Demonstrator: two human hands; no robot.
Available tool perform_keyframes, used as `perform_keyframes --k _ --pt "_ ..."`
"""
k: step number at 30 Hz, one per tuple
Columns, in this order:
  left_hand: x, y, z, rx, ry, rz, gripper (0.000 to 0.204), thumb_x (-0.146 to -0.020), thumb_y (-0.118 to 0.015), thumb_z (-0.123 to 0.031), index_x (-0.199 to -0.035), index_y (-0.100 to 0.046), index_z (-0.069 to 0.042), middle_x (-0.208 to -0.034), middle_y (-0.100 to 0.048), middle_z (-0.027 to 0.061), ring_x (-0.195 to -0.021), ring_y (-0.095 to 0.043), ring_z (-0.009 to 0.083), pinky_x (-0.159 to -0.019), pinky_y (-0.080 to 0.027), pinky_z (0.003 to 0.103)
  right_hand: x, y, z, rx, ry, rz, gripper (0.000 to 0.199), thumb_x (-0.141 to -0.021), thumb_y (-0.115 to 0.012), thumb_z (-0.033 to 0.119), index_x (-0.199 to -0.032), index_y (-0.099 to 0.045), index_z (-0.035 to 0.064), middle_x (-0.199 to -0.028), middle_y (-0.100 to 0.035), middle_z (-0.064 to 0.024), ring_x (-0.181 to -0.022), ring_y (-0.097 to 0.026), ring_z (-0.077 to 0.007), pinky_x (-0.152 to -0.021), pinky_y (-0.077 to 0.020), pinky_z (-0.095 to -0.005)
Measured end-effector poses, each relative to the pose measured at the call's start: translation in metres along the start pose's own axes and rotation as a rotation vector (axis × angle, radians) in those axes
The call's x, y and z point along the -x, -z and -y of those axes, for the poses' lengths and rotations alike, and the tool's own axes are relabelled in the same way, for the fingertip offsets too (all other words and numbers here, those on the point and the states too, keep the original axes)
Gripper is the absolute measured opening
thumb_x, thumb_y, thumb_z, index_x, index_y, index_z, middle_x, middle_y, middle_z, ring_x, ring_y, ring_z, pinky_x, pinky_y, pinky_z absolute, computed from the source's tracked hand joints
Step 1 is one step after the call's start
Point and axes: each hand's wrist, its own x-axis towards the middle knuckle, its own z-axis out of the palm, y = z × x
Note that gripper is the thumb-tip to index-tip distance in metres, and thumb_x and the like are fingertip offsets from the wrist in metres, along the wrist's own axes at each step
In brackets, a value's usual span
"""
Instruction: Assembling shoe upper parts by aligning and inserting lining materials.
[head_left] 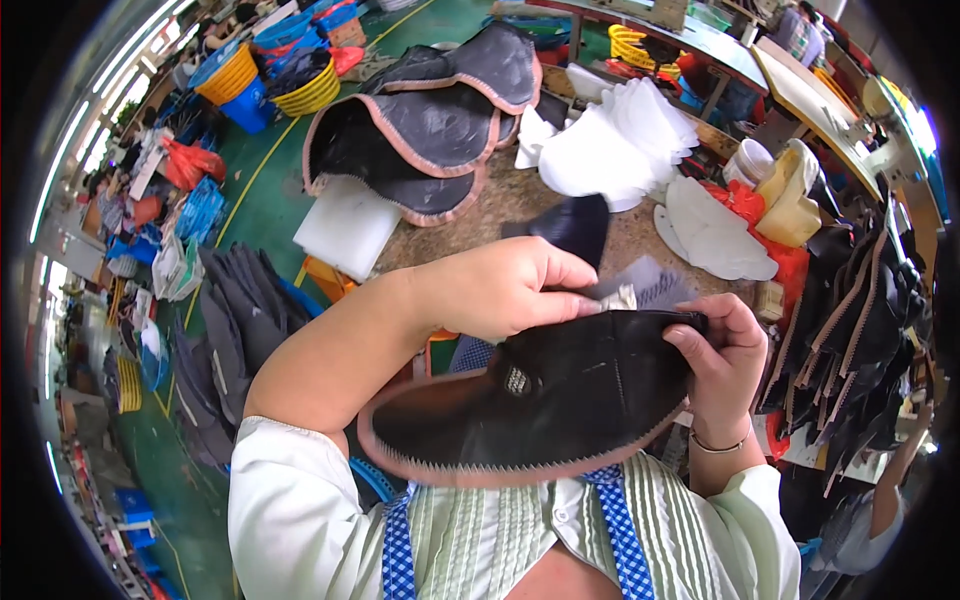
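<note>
A black shoe upper (590, 390) with a jagged, pinkish-brown lower edge is held up in front of my chest. My right hand (725, 350) grips its right end between thumb and fingers. At its top edge, my left hand (510, 290) is closed, thumb and forefinger pinched at the opening. A small whitish piece (622, 298) shows by those fingertips, and grey mesh lining (655, 280) sticks up behind it. Whether the left fingers hold the edge or the whitish piece is hard to see. Beyond the left hand lies a dark piece (570, 228).
Stacked black uppers (430, 125) lie on the brown worktop (480, 210), with white shaped sheets (620, 145) right of them and a white block (345, 230) at left. Dark pieces hang at left (240, 330) and black uppers at right (845, 320). Another person (865, 530) is at far right.
</note>
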Motion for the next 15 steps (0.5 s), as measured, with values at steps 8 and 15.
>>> perform_keyframes --k 8,15 --pt "0.028 -0.012 -0.002 0.058 0.140 0.070 0.022 -0.096 -0.055 -0.004 -0.114 -0.064 0.005 -0.100 -0.067 0.0011 -0.089 -0.058 0.0051 -0.079 -0.047 0.021 -0.002 0.005 -0.008 -0.391 -0.309 0.262 0.020 -0.077 -0.076 -0.004 -0.084 -0.058 -0.0020 -0.118 -0.060 -0.0196 -0.094 -0.062 -0.0147 -0.088 -0.0486 -0.0275" --pt "0.025 -0.016 0.003 -0.127 0.113 -0.006 0.018 -0.094 -0.059 -0.006 -0.108 -0.065 0.004 -0.093 -0.068 0.0007 -0.083 -0.059 0.0055 -0.076 -0.048 0.022 -0.004 0.019 -0.019 -0.292 -0.413 0.343 0.026 -0.072 -0.082 -0.001 -0.079 -0.057 -0.0003 -0.095 -0.064 -0.0081 -0.077 -0.058 -0.0056 -0.068 -0.0474 -0.0189"
